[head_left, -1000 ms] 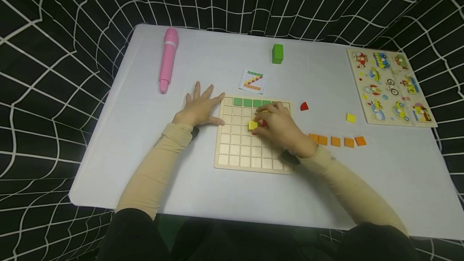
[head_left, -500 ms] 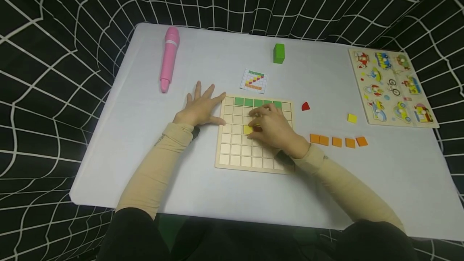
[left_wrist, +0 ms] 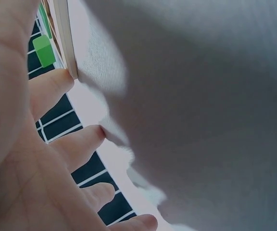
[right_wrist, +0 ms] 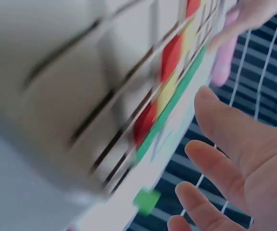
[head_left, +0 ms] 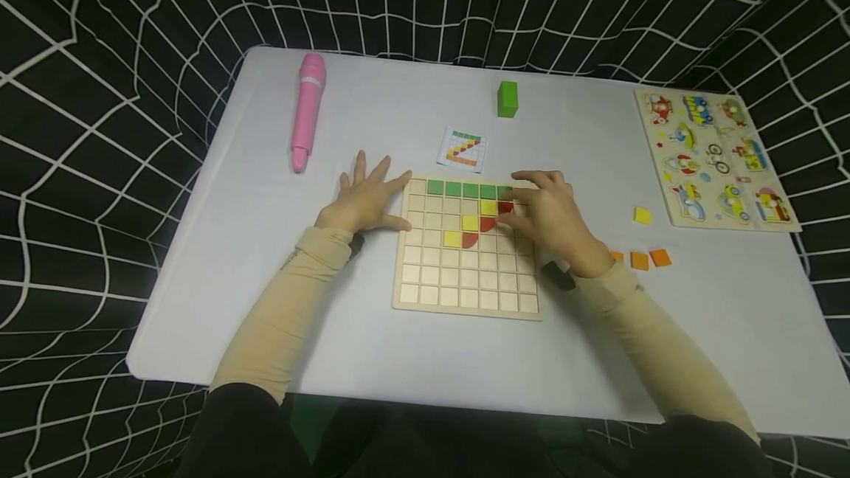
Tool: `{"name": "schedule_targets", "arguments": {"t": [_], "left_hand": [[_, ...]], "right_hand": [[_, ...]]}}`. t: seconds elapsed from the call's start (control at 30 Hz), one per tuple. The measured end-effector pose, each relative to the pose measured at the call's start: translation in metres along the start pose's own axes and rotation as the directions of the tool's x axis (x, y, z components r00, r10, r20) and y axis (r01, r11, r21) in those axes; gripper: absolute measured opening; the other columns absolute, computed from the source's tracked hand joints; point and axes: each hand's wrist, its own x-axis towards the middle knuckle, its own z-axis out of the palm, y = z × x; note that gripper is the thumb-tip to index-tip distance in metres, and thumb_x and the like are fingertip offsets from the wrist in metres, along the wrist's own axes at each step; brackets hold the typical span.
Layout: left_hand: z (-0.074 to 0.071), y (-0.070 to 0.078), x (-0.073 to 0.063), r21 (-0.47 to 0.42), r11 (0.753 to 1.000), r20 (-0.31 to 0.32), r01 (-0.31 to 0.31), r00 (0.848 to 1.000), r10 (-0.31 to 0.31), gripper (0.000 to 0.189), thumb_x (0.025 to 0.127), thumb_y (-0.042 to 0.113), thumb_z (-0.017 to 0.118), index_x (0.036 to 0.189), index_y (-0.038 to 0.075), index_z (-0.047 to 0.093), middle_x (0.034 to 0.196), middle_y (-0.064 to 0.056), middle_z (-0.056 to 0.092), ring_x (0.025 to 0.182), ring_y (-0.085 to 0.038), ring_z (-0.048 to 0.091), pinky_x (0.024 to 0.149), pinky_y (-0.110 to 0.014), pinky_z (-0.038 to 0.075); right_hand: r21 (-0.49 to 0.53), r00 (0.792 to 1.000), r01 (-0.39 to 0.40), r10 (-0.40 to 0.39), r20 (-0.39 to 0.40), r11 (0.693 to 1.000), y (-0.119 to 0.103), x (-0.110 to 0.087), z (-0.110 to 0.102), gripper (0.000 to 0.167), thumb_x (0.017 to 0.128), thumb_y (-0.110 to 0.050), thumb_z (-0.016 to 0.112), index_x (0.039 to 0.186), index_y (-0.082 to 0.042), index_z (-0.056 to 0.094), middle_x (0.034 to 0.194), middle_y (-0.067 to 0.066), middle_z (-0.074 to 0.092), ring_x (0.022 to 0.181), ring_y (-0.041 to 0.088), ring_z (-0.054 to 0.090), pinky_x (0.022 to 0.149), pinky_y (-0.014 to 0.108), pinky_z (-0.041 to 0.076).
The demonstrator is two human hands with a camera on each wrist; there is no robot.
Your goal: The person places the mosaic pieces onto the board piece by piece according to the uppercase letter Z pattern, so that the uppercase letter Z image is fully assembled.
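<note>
A wooden grid board lies mid-table. It holds a row of green square tiles, with yellow squares and red rounded pieces stepping diagonally below. My left hand spreads its fingers at the board's left edge, thumb and index fingertip against the rim. In the left wrist view, the index fingertip meets the board's side. My right hand hovers over the board's upper right, fingers apart around nothing; the right wrist view shows the bare palm and fingers. It hides the loose red piece on the table.
Right of the board lie orange tiles, some behind the right wrist, and a yellow tile. A pattern card, green block and pink microphone-shaped toy sit further back. A picture puzzle board lies far right.
My right hand has set the yellow square into the grid left of the lowest red piece, let go, and moved right and up. The left hand stays in place.
</note>
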Motion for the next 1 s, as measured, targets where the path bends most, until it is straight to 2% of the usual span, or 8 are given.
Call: {"name": "schedule_targets", "arguments": {"t": [0.13, 0.27, 0.53, 0.73, 1.0], "left_hand": [[0.0, -0.001, -0.001, 0.006, 1.0, 0.001, -0.001, 1.0, 0.001, 0.1, 0.087, 0.055, 0.075, 0.166, 0.029, 0.02, 0.177, -0.013, -0.005, 0.156, -0.048, -0.028, 0.125, -0.075, -0.001], [0.0, 0.0, -0.001, -0.001, 1.0, 0.0, -0.002, 1.0, 0.002, 0.1, 0.086, 0.056, 0.075, 0.166, 0.029, 0.021, 0.177, -0.014, -0.005, 0.156, -0.048, -0.028, 0.126, -0.075, -0.002], [0.001, -0.001, 0.0, 0.014, 1.0, 0.003, -0.013, 1.0, 0.013, 0.099, 0.087, 0.057, 0.074, 0.166, 0.029, 0.02, 0.176, -0.014, -0.005, 0.156, -0.049, -0.026, 0.125, -0.075, -0.001], [0.001, -0.001, 0.0, 0.023, 1.0, 0.0, -0.015, 1.0, 0.015, 0.1, 0.087, 0.058, 0.073, 0.166, 0.03, 0.02, 0.177, -0.014, -0.005, 0.156, -0.05, -0.025, 0.125, -0.075, 0.001], [0.001, -0.001, 0.0, 0.028, 0.999, -0.006, -0.017, 1.0, 0.017, 0.1, 0.087, 0.058, 0.074, 0.166, 0.03, 0.02, 0.177, -0.014, -0.005, 0.156, -0.05, -0.025, 0.125, -0.076, 0.002]], "right_hand": [[-0.015, 0.995, -0.099, 0.098, -0.022, 0.995, 0.022, -0.003, -0.008, 0.039, 0.088, -0.023, 0.083, 0.117, 0.002, 0.076, 0.147, 0.027, 0.057, 0.131, 0.052, 0.045, 0.095, 0.062, 0.039], [-0.045, 0.983, -0.183, 0.183, -0.012, 0.982, 0.042, -0.005, -0.013, 0.039, 0.089, -0.022, 0.081, 0.12, 0.002, 0.075, 0.146, 0.028, 0.058, 0.135, 0.05, 0.042, 0.096, 0.063, 0.037], [-0.157, 0.961, -0.256, 0.268, 0.065, 0.954, 0.07, -0.009, -0.023, 0.037, 0.092, -0.021, 0.078, 0.124, -0.003, 0.073, 0.153, 0.029, 0.049, 0.138, 0.058, 0.038, 0.097, 0.068, 0.038], [-0.206, 0.954, -0.231, 0.262, 0.142, 0.951, 0.082, -0.003, -0.025, 0.037, 0.093, -0.019, 0.077, 0.127, -0.006, 0.073, 0.156, 0.027, 0.048, 0.135, 0.062, 0.038, 0.099, 0.072, 0.039], [-0.151, 0.974, -0.187, 0.203, 0.1, 0.971, 0.085, 0.004, -0.021, 0.023, 0.09, -0.015, 0.079, 0.111, -0.005, 0.079, 0.145, 0.029, 0.056, 0.135, 0.056, 0.041, 0.103, 0.07, 0.04]]}}
